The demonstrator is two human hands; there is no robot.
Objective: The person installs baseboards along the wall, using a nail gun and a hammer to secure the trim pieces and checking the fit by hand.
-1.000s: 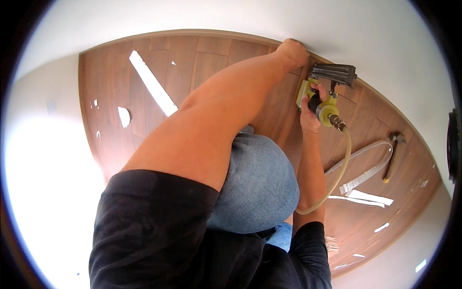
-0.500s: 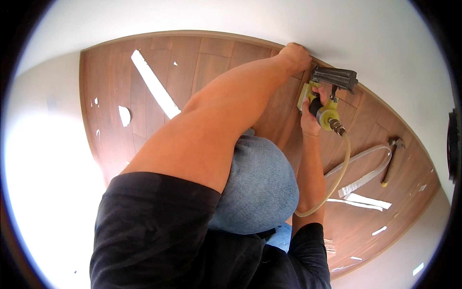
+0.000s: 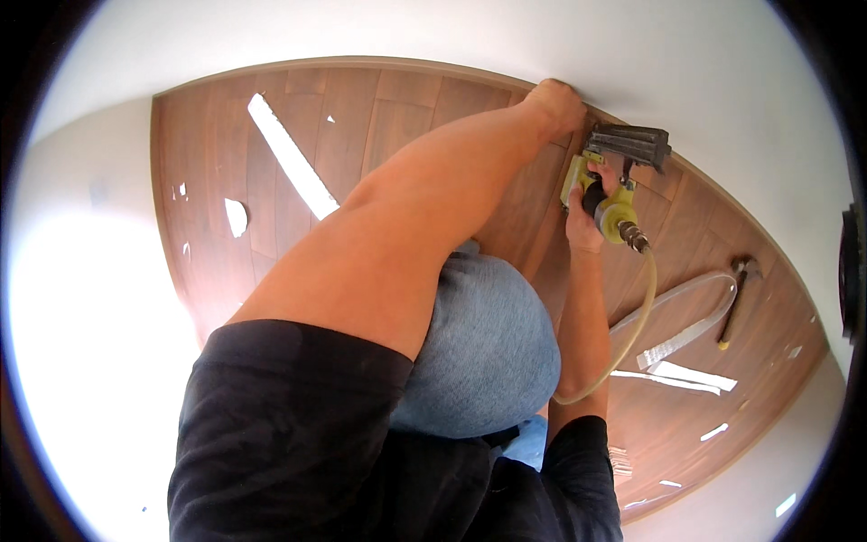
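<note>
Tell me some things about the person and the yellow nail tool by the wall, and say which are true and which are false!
1. The right hand grips the yellow-and-black pneumatic nail gun. True.
2. The left hand holds the hammer. False: it presses where the brown wood-plank floor meets the white wall; the hammer lies apart on the floor.
3. A pale yellow air hose runs from the nail gun's handle. True.
4. The floor is grey carpet. False: it is brown wood planks.
5. The nail gun lies on the floor unheld. False: the right hand holds it near the wall.
</note>
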